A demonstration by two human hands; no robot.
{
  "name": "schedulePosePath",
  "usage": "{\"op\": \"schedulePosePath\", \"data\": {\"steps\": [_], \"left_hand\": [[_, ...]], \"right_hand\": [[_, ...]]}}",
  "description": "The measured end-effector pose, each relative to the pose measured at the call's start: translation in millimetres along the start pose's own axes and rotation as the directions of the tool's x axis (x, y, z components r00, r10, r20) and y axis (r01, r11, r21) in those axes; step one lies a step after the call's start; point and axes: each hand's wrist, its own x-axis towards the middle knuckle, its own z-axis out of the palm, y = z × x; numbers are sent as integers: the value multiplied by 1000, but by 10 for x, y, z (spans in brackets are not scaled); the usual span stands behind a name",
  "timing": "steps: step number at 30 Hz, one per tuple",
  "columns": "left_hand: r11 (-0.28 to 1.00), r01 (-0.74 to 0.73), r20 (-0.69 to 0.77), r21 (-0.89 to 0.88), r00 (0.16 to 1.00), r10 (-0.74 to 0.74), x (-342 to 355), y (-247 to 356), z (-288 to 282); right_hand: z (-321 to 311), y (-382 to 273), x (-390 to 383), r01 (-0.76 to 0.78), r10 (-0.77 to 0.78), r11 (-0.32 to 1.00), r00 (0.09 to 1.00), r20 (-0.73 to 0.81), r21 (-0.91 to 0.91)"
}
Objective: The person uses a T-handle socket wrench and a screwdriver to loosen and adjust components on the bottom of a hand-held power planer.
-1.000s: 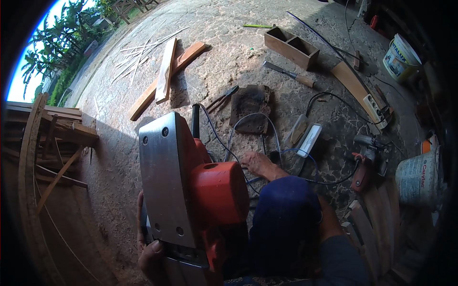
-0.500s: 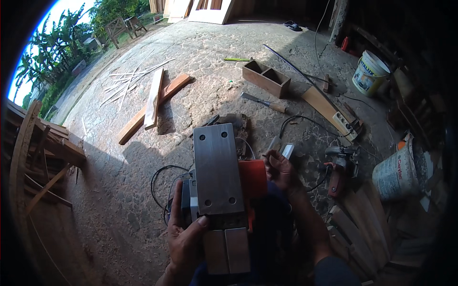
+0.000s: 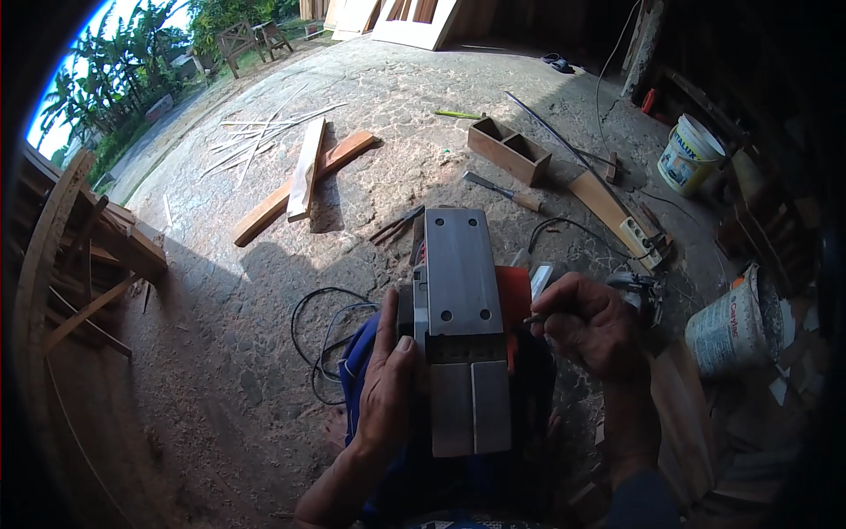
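Note:
An electric hand planer [image 3: 460,278] rests over my lap, its flat metal sole turned up, with screws near the corners. My left hand [image 3: 388,392] grips the planer's left side, thumb along the edge and forefinger pointing up. An orange part [image 3: 514,300] of its body shows on the right. Beside that part, my right hand [image 3: 599,328] is closed in a pinch round a small dark thin piece [image 3: 534,318], whose kind I cannot make out. Most of the planer's underside is hidden.
Ahead lie a chisel [image 3: 502,191], a divided wooden box [image 3: 509,152] and two crossed boards [image 3: 306,172]. A power strip [image 3: 641,242] and two buckets [image 3: 690,159] are at the right. A looped cable [image 3: 304,339] lies left of my legs; stacked timber [image 3: 132,251] stands far left.
The planer and my left hand have shifted right in view, and the planer sits more upright. My right hand has risen and turned, bringing its pinched piece to the orange side.

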Motion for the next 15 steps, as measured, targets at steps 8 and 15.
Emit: {"op": "schedulePosePath", "data": {"steps": [8, 15], "left_hand": [[953, -92, -40, 287, 993, 108, -43, 15, 49], [844, -269, 97, 464, 962, 254, 2, -75, -71]], "right_hand": [[347, -266, 149, 201, 20, 768, 942, 336, -608], [472, -246, 208, 370, -17, 618, 888, 459, -694]]}}
